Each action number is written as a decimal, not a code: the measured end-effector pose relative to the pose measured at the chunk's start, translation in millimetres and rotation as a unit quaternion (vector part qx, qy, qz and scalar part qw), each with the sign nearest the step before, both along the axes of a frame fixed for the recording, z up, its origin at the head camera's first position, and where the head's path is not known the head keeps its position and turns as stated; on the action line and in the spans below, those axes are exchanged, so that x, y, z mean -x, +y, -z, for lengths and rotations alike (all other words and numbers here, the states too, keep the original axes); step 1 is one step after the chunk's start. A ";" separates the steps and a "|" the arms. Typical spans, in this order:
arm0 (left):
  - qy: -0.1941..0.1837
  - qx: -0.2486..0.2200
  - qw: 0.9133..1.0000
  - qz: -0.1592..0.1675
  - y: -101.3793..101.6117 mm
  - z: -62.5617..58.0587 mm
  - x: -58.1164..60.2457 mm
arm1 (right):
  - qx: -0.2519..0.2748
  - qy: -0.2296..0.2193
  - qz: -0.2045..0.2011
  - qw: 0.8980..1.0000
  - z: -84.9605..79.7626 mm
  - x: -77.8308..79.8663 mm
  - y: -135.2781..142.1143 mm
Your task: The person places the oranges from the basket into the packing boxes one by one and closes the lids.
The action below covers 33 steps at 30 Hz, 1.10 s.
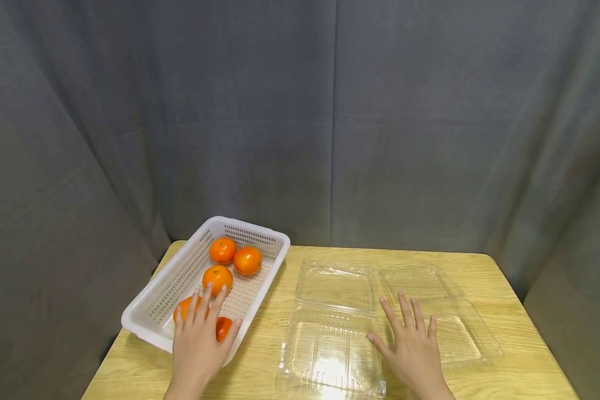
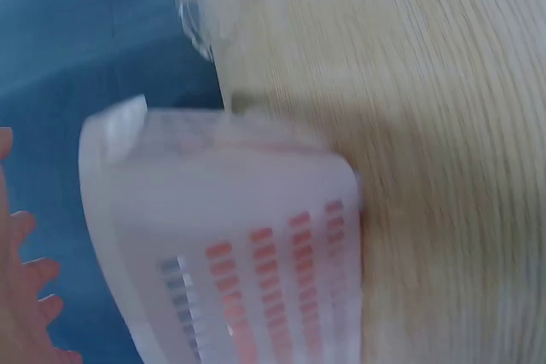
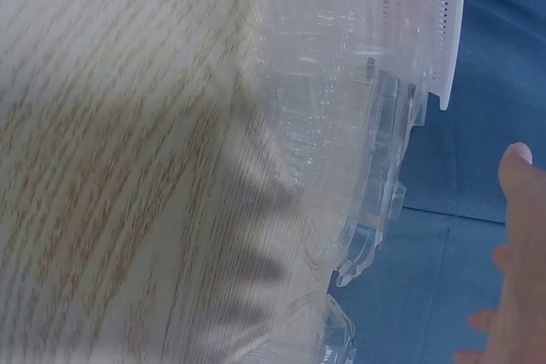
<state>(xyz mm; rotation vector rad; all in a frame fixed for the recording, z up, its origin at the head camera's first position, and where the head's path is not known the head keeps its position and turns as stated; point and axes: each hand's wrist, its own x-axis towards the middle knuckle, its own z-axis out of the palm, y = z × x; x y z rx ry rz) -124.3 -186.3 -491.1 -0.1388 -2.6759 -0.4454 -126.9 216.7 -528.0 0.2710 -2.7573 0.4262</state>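
A white slotted plastic basket (image 1: 155, 289) stands at the left of the table, holding several oranges (image 1: 217, 279). My left hand (image 1: 200, 344) is over its near end, fingers spread and straight, partly hiding two oranges; whether it touches them I cannot tell. Two clear plastic clamshell boxes lie with their lids folded back: one in the middle (image 1: 330, 350), another at the right (image 1: 462, 333). Above the right box's left edge my right hand (image 1: 415, 350) hovers with spread fingers and nothing in it. The left wrist view shows the basket's slotted wall (image 2: 247, 202), slightly blurred.
The light wooden table (image 1: 535, 361) has rounded far corners. Directly behind it hangs a grey curtain (image 1: 405, 139), which also closes in both sides. The basket reaches the table's left edge. The two clear boxes lie close together.
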 end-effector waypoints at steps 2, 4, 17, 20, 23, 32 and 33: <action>-0.002 -0.009 1.000 -0.011 -7.5 -0.7 -2.1 | 0.000 0.001 -0.001 1.000 0.6 0.0 -0.4; -0.006 -0.021 1.000 -0.022 -14.9 -1.7 -4.8 | -0.002 0.002 -0.003 1.000 1.6 -0.1 -1.3; -0.021 -0.094 0.991 -0.097 -59.2 6.2 -16.3 | 0.007 0.014 -0.016 1.000 4.9 -2.7 -8.0; -0.040 -0.142 0.981 -0.129 -68.4 9.9 -19.1 | 0.005 0.015 -0.017 1.000 4.7 -2.5 -8.9; -0.063 -0.201 0.963 -0.171 -77.6 14.4 -21.7 | 0.004 0.018 -0.018 1.000 2.9 -3.2 -9.6; -0.067 -0.430 0.877 -0.203 -88.5 29.3 -25.1 | 0.008 0.022 -0.025 0.999 -0.4 -8.6 -11.7; -0.068 -0.453 0.865 -0.205 -88.6 30.7 -25.0 | 0.009 0.021 -0.027 0.999 -1.0 -8.8 -12.2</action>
